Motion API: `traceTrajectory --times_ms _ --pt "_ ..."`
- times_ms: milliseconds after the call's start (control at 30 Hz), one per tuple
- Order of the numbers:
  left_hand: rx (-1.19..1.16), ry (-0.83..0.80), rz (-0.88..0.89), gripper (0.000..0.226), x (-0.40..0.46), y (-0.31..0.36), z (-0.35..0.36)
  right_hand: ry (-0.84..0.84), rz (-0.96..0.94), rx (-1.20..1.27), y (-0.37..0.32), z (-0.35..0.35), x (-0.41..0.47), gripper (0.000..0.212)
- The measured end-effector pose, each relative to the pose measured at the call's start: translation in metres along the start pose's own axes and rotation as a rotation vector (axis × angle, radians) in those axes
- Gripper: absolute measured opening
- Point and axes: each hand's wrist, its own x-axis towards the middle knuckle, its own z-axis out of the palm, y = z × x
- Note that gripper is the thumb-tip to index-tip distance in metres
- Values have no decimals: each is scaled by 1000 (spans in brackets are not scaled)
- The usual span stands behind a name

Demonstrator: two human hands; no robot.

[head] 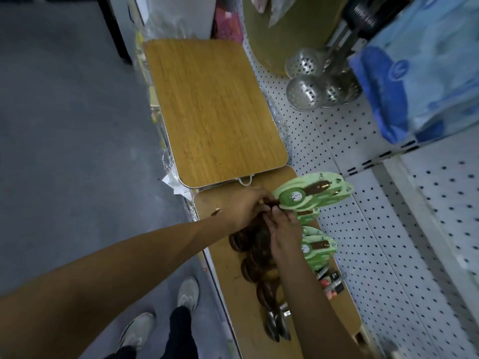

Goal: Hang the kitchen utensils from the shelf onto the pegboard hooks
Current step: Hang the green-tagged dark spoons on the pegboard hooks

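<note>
Here your left hand [243, 208] and right hand [283, 229] each grip wooden spoons [261, 237] off the shelf [233, 288], bunching them for hanging on the pegboard [363, 229].

Carded wooden spoons [261, 244] on shelf [233, 294]
Brown bowls are lying clustered at 6 o'clock; green cards [308, 196] are fanning toward 3 o'clock.

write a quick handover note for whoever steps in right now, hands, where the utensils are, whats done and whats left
Left hand: grips the handles of a fanned bunch of green-carded spoons, held over the shelf.
Right hand: fingers pinch at the same handles, beside the left.
More carded spoons and loose dark spoons lie on the shelf.
Done: metal skimmers already hang on the pegboard; whether they belong to this job cannot be told.
Left: hang the held bunch, then the rest.
</note>
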Motion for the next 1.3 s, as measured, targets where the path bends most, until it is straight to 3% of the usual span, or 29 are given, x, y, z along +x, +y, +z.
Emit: traceTrajectory --times_ms 167,400,567,900,1300 --pt "-358 -97 -113 13 -36 64 -38 63 -27 -59 -40 -4 -78 21" --pt "-485 -252 -163 24 -98 147 -76 81 -161 -81 -82 -25 -202 13" --pt "-450 -365 -61 23 -148 219 -88 126 -289 -66 -100 -54 -298 22" --pt "-389 -560 146 19 -235 360 -66 330 -504 -33 -122 -139 -453 18" --pt "-297 -816 378 25 -330 459 4 577 -625 -98 -95 -259 -594 11"
